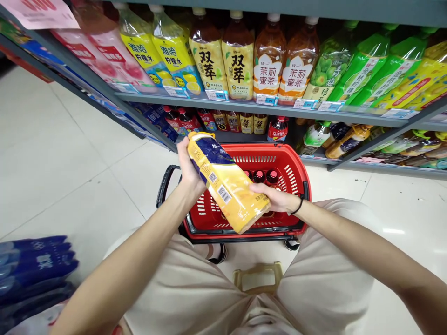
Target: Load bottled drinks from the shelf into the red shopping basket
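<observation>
A large juice bottle (223,177) with a yellow and dark blue wrapper lies slantwise between my hands, above a red shopping basket (296,163). My left hand (190,163) is closed round its upper end, near the yellow cap. At the lower end, my right hand (274,197) grips the bottle's side, thumb on top. Inside the basket stand several dark bottles (258,176) with red caps, partly hidden under the juice bottle. The basket's black handle (167,184) sticks out at the left.
Shelves ahead hold rows of drink bottles (237,60), with more bottles (317,137) on the lower level. A blue-wrapped bottle pack (38,263) stands on the floor at left. Between my legs is a yellowish stool-like frame (258,270).
</observation>
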`<state>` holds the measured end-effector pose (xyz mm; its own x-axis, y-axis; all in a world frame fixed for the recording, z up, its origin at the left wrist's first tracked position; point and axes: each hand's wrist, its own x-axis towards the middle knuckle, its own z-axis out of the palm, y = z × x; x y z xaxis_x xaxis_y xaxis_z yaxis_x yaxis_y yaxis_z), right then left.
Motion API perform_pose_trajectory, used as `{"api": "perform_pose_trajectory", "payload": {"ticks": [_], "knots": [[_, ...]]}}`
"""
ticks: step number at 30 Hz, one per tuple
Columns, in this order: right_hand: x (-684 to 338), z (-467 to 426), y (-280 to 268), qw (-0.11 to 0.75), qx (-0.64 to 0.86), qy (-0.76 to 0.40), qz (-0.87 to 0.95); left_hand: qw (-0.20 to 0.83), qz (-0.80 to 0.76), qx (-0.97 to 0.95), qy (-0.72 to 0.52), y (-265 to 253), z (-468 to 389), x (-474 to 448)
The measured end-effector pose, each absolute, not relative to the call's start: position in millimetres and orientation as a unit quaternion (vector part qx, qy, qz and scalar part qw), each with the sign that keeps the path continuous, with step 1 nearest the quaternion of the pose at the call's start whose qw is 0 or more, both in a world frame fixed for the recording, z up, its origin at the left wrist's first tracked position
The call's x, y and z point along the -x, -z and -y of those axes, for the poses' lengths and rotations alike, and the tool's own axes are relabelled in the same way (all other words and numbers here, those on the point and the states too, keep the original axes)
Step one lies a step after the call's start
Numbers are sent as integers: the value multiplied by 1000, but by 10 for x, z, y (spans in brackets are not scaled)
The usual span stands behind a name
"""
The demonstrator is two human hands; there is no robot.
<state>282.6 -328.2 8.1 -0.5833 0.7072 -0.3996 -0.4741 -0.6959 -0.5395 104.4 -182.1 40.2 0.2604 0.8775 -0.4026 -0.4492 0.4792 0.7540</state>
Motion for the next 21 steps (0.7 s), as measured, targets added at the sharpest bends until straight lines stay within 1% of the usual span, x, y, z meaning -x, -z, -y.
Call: {"api": "perform_pose_trajectory", "payload": {"ticks": [2, 5, 10, 13, 17, 21], "knots": [[-2800, 3293, -48, 356, 316, -856, 202, 747, -401, -266, -460, -470, 1828, -1021], [-2762, 3305, 2, 347, 319, -850, 236, 746, -390, -278, -463, -504, 1843, -997], [-2739, 3275, 52, 353, 353, -817, 288, 735, -374, -319, -467, -459, 1834, -913], [-2783, 3237, 72, 343, 355, -803, 334, 738, -378, -318, -461, -398, 1819, -803], [-2865, 3232, 137, 338, 346, -780, 397, 745, -395, -306, -441, -297, 1845, -674], [-2924, 3304, 313, 334, 399, -736, 433, 769, -425, -270, -393, -243, 1913, -644]]}}
